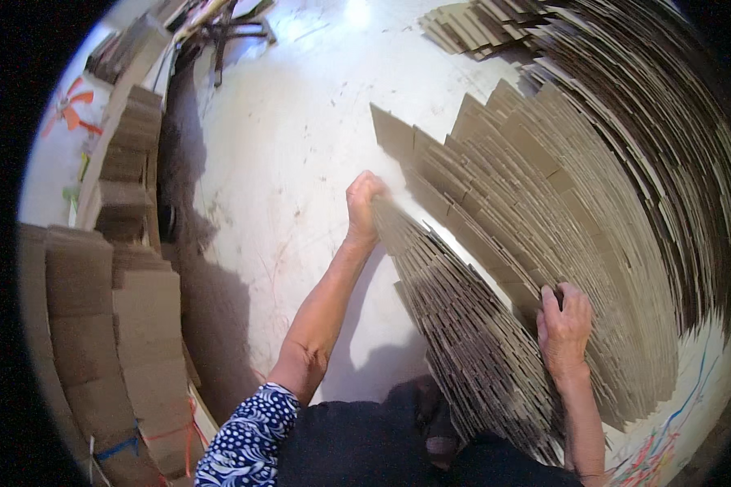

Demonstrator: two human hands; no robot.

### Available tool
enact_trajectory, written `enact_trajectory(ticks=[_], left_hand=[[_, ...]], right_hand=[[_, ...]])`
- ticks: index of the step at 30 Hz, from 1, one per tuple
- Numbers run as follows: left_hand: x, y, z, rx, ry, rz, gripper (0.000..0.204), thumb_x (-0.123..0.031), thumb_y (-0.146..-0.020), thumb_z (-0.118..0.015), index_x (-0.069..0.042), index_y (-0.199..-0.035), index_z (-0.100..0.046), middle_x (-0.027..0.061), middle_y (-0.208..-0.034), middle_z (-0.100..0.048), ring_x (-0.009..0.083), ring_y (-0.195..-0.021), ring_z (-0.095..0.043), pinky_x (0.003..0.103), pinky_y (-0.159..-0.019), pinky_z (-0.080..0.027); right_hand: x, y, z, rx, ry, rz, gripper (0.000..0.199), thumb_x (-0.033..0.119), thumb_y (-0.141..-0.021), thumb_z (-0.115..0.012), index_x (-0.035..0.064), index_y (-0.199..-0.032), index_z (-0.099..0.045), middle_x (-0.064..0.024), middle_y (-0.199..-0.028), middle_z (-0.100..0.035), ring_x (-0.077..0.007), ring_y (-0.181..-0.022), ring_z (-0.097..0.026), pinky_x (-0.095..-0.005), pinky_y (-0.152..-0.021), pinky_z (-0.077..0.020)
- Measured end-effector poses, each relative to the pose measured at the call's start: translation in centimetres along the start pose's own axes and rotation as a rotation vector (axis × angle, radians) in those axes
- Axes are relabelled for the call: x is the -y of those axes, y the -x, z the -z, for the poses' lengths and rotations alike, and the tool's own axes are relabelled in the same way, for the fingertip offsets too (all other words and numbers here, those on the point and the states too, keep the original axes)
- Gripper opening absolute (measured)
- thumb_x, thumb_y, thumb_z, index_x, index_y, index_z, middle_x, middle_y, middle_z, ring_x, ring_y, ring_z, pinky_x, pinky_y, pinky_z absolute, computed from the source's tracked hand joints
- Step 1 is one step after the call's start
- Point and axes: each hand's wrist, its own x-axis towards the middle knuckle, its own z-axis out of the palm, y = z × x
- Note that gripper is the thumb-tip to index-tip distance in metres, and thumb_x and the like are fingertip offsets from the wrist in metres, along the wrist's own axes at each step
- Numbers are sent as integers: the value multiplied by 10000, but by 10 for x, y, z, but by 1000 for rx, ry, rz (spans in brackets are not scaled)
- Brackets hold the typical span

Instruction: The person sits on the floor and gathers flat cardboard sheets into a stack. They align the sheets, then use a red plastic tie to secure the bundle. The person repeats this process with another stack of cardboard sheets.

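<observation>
Matt brown corrugated cardboard sheets (pixel 495 268) with ribbed edges lie on a smooth, scuffed, pale glossy floor (pixel 284 162).

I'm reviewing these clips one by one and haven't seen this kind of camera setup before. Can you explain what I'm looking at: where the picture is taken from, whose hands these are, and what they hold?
There is no machine here: a person works with two bare hands. The single picture comes from a wide fisheye camera worn on the person's head, looking down, so straight edges bend near the rim and the forearms enter from the bottom. The left hand is closed around the far edge of a bundle of flat cardboard sheets that stands on edge and leans. The right hand grips the near part of the same bundle, fingers hooked over the sheet edges. To the right, a large fanned pile of similar sheets spreads over a pale floor. On the left stand tied cardboard stacks. The left arm wears a short blue dotted sleeve.
</observation>
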Motion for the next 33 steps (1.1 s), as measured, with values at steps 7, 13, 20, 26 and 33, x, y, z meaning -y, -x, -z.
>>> enact_trajectory(ticks=[7,13,20,26,33], left_hand=[[-23,-25,-40,43,79,224,366,-276,-917,-491,14,-1130,-553,34,-637,-515,88,-542,-455,222,-497,-383],[-26,-25,-40,44,51,268,308,-296,-928,-498,-29,-1046,-596,9,-669,-477,91,-569,-459,213,-530,-387],[-62,-6,-65,-30,263,417,261,-287,-911,-496,-49,-826,-559,23,-727,-490,135,-711,-484,290,-668,-442],[-21,18,-5,52,129,289,245,-249,-881,-499,-85,-704,-458,51,-654,-501,167,-648,-475,313,-749,-442],[-43,60,-1,24,279,317,225,-205,-854,-499,-106,-668,-422,57,-652,-516,159,-668,-471,330,-899,-385]], right_hand=[[-5,5,-6,2,-75,-23,500,16,-683,-659,16,-1164,-523,-129,-942,-522,-301,-853,-501,-411,-737,-406],[-2,-10,14,-134,-30,115,281,64,-733,-609,65,-1011,-571,-90,-890,-504,-266,-849,-502,-385,-719,-402],[-6,9,3,205,-230,-38,583,41,-743,-608,149,-1295,-456,-101,-807,-502,-286,-694,-552,-413,-582,-470],[1,39,0,399,-397,3,574,94,-790,-627,157,-1325,-428,-107,-835,-543,-295,-695,-585,-423,-554,-488],[-13,1,23,-82,-15,18,402,135,-767,-665,53,-1138,-534,-99,-852,-501,-248,-802,-526,-360,-654,-432]])
